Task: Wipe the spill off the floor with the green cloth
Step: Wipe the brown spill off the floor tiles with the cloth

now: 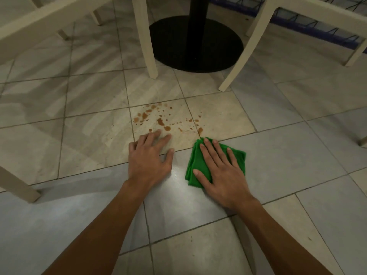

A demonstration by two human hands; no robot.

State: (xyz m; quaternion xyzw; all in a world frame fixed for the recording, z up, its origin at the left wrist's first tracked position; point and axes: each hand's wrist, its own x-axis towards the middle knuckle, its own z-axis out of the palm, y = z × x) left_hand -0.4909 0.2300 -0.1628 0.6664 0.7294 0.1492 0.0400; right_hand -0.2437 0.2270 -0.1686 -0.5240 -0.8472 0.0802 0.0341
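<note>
A brown spill (161, 122) of scattered drops and small puddles lies on a beige floor tile in the middle of the view. Just below its right end sits the folded green cloth (195, 161), flat on the floor. My right hand (220, 171) lies palm down on the cloth with fingers spread, pressing it. My left hand (151, 155) rests flat on the bare tile to the left of the cloth, fingers apart, its fingertips touching the near edge of the spill. It holds nothing.
A black round table base (218, 46) with its post stands beyond the spill. White chair legs (148, 46) (236, 62) come down just behind the spill, and another leg (17, 185) stands at the left. A blue rack runs along the top right.
</note>
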